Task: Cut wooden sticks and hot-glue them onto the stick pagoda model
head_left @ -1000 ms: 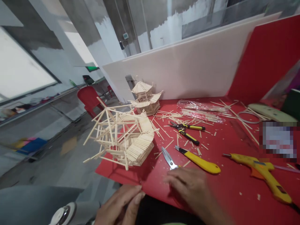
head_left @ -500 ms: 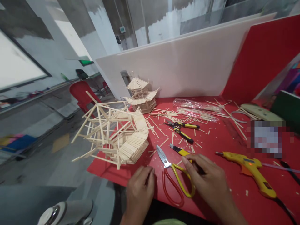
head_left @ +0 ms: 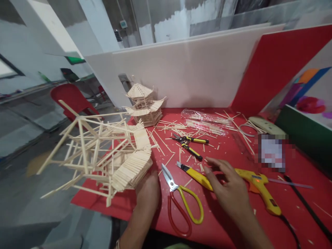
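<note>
"Red tabletop (head_left: 210,228), white board (head_left: 181,76) standing along its far edge, loose sticks (head_left: 173,126) scattered in front of that. What's different from a moment ago?"

"Mainly the left hand (head_left: 149,188). Half a second back it sat at the near edge beside the scissors (head_left: 172,185); now it's up against the right side of the stick model (head_left: 132,169)."

"And where is that model?"

"At the near-left corner, long poles jutting past the left edge. It appears further left in view, but so does everything else, so I'd blame the head turning."

"Are those fingers gripping it?"

"Can't tell. They vanish behind the slats; it might be a hold or only a touch."

"What about the right hand (head_left: 229,186)?"

"Moved off the scissors' yellow loop. Thumb and fingers are spread wide, with nothing visibly held. It's between the yellow knife (head_left: 198,177) and the glue gun (head_left: 267,197), hiding the gun's nozzle; whether it touches either, I can't say."

"So what does that mean for the work?"

"My reading: the scissors are set aside, lying free near the front edge, and attention is on the model, one hand at it, the other unoccupied."
</note>
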A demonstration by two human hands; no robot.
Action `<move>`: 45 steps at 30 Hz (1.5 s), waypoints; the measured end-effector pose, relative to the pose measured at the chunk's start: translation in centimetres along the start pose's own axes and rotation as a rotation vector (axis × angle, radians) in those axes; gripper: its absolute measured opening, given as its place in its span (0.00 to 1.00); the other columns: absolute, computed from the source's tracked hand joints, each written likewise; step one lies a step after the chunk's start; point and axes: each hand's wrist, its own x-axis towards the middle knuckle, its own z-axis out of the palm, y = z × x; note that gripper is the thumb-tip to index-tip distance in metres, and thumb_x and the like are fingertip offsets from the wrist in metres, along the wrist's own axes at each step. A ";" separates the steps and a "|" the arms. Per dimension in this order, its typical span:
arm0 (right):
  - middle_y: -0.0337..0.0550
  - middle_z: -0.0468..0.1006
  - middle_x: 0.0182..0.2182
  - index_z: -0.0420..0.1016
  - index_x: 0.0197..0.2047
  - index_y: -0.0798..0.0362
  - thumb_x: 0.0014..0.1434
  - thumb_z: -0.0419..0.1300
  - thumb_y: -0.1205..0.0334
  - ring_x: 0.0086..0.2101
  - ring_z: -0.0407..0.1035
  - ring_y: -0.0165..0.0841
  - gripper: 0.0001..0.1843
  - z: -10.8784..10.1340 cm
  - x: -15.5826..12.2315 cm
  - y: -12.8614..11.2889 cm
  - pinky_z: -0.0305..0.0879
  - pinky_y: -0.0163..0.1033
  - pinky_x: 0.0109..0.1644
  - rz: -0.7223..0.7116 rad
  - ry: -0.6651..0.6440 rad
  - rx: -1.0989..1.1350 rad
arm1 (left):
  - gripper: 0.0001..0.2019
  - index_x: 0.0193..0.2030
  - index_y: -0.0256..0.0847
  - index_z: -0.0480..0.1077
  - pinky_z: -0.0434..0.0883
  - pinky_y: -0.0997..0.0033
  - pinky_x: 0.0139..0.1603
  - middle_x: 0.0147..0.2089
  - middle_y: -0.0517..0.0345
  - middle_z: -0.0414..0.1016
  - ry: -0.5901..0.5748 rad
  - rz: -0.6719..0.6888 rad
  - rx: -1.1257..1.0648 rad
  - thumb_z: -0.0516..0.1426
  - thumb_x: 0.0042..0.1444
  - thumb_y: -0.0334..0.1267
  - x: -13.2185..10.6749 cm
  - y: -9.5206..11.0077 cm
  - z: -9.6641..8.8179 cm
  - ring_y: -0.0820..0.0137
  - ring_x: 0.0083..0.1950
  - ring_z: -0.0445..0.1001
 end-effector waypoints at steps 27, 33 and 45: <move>0.38 0.76 0.27 0.81 0.30 0.50 0.66 0.59 0.58 0.31 0.70 0.27 0.14 3.7 -4.1 -5.0 0.64 0.31 0.36 -0.095 -0.668 0.492 | 0.22 0.30 0.41 0.63 0.58 0.84 0.14 0.17 0.64 0.71 -0.483 -0.371 -1.688 0.72 0.44 0.46 -6.9 0.8 -2.1 0.79 0.15 0.63; 0.38 0.74 0.24 0.79 0.27 0.52 0.62 0.62 0.51 0.27 0.68 0.28 0.17 4.0 -3.3 -5.2 0.62 0.32 0.33 0.116 -0.482 0.514 | 0.21 0.39 0.36 0.74 0.63 0.83 0.16 0.22 0.63 0.73 -0.493 -0.412 -1.767 0.74 0.41 0.42 -6.8 0.7 -2.0 0.78 0.19 0.68; 0.41 0.79 0.32 0.75 0.31 0.52 0.59 0.57 0.67 0.33 0.70 0.31 0.07 3.3 -3.0 -5.8 0.64 0.34 0.39 -0.197 -0.740 0.171 | 0.13 0.34 0.40 0.75 0.67 0.75 0.25 0.49 0.48 0.76 -0.314 0.103 -1.421 0.57 0.63 0.47 -7.4 0.5 -3.0 0.77 0.25 0.70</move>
